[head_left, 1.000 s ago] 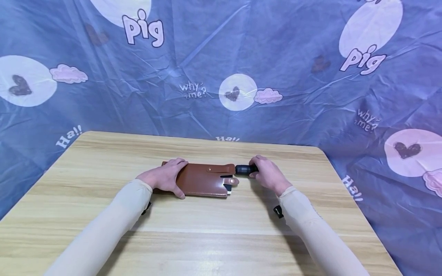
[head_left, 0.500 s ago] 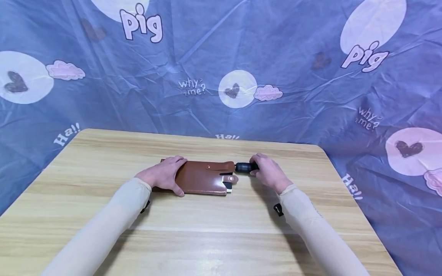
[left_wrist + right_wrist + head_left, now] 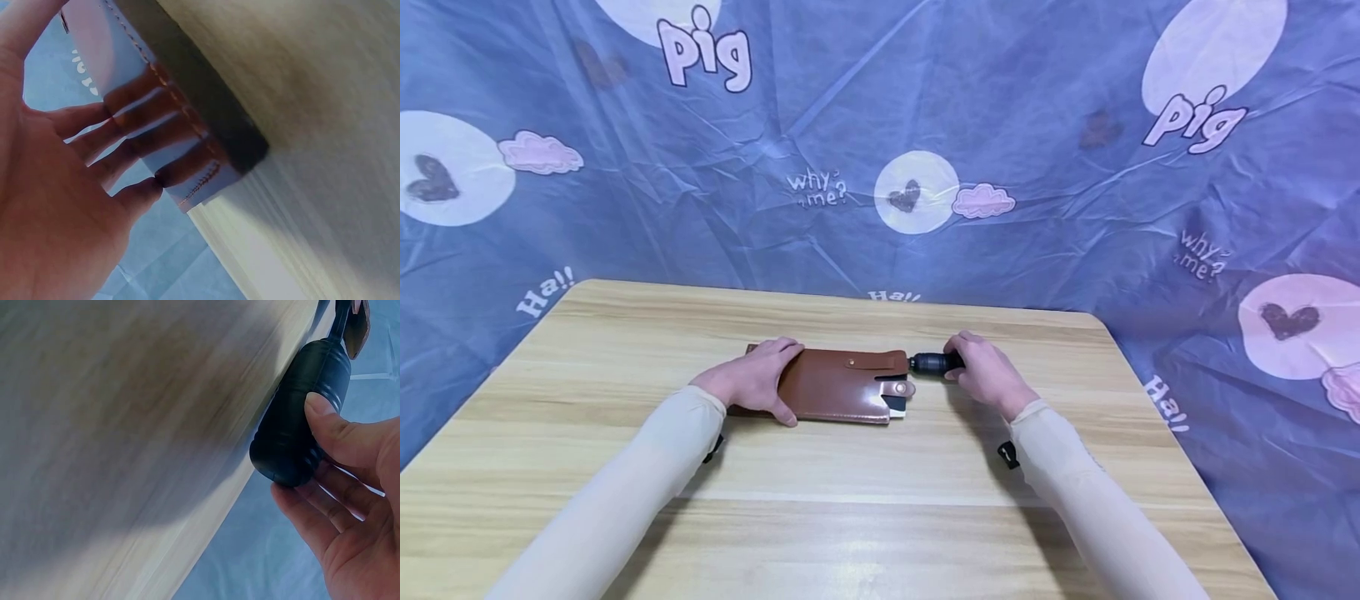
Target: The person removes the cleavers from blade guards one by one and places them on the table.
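A glossy brown leather sheath (image 3: pixel 835 392) with a snap strap (image 3: pixel 897 388) lies flat on the wooden table. My left hand (image 3: pixel 760 375) spans its left end, thumb at the near edge and fingers over the far edge. In the left wrist view the fingertips (image 3: pixel 150 184) touch its stitched face. From the right end comes a tool's ridged black handle (image 3: pixel 303 412) on a narrow neck (image 3: pixel 339 325). My right hand (image 3: pixel 988 375) pinches that handle, thumb (image 3: pixel 325 409) on one side. A pale strip (image 3: pixel 897 413) pokes out below the strap; the part inside is hidden.
The light wooden table (image 3: pixel 865 533) reaches around both arms. A blue printed cloth (image 3: pixel 820 100) hangs behind its far edge. A black strap end (image 3: pixel 1008 455) shows at the right wrist, another (image 3: pixel 713 448) at the left.
The black handle sits slightly farther from the sheath, with a short neck now showing between them. The pale strip sticks out a little more. Both hands keep their hold.
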A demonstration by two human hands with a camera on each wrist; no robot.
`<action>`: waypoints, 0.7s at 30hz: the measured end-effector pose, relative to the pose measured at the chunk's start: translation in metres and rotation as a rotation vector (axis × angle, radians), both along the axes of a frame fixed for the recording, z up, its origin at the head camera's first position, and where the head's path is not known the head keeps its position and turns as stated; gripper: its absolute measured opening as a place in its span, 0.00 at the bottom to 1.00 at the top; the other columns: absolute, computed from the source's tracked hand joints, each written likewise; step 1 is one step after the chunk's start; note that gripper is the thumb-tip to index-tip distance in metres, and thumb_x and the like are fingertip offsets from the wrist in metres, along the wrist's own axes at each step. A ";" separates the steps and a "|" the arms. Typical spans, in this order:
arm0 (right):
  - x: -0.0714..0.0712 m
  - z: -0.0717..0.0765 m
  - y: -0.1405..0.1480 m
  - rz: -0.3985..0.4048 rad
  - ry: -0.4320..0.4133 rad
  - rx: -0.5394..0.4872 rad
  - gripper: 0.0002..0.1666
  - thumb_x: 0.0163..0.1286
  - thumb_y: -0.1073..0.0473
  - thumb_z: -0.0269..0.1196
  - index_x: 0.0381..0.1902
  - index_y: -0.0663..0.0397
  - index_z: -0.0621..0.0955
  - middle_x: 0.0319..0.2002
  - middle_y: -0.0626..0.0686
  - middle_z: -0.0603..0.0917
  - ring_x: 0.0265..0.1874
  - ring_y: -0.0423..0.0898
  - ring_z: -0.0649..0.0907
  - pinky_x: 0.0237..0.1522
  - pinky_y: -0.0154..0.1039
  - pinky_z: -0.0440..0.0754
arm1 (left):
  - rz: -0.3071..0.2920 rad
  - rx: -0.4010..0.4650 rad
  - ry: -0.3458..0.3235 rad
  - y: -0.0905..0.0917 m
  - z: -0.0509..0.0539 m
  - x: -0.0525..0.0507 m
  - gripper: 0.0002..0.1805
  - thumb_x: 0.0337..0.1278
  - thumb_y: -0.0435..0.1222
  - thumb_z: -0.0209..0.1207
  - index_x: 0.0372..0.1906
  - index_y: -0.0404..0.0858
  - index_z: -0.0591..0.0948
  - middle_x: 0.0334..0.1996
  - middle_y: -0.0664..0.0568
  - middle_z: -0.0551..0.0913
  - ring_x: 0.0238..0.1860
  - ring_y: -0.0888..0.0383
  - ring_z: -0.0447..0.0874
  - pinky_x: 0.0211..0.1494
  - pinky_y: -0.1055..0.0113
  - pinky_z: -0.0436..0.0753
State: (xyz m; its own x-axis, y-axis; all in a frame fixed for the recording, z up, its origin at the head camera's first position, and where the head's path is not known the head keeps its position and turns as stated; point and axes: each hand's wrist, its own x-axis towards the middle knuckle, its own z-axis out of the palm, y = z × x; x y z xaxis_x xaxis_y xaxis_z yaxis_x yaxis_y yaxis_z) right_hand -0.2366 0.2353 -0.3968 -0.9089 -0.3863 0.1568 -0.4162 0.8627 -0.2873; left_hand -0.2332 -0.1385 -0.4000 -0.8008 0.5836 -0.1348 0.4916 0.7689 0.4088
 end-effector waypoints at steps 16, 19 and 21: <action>0.004 0.003 0.002 -0.004 0.002 0.006 0.17 0.55 0.68 0.73 0.44 0.61 0.82 0.40 0.54 0.80 0.42 0.56 0.82 0.51 0.53 0.77 | -0.008 -0.042 0.033 -0.001 0.003 0.003 0.64 0.30 0.53 0.79 0.73 0.27 0.59 0.70 0.37 0.61 0.70 0.39 0.56 0.68 0.46 0.61; 0.005 0.004 0.003 -0.001 0.008 0.004 0.17 0.55 0.68 0.73 0.43 0.61 0.82 0.40 0.54 0.80 0.42 0.56 0.82 0.51 0.54 0.77 | -0.008 -0.041 0.029 -0.001 0.003 0.003 0.64 0.30 0.53 0.79 0.73 0.27 0.59 0.70 0.36 0.60 0.70 0.39 0.56 0.68 0.45 0.61; 0.004 0.004 0.004 0.005 0.014 0.008 0.18 0.55 0.68 0.73 0.43 0.61 0.82 0.40 0.54 0.80 0.43 0.56 0.82 0.51 0.54 0.77 | -0.008 -0.042 0.023 0.000 0.003 0.003 0.64 0.31 0.53 0.78 0.73 0.27 0.59 0.70 0.36 0.60 0.71 0.39 0.56 0.68 0.45 0.61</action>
State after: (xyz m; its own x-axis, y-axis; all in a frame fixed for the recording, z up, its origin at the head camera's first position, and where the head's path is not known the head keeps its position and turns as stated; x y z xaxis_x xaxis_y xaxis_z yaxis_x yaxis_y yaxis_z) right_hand -0.2323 0.2388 -0.3932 -0.9048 -0.3922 0.1660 -0.4244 0.8628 -0.2746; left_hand -0.2304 -0.1389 -0.3971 -0.7991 0.5845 -0.1405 0.5069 0.7808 0.3651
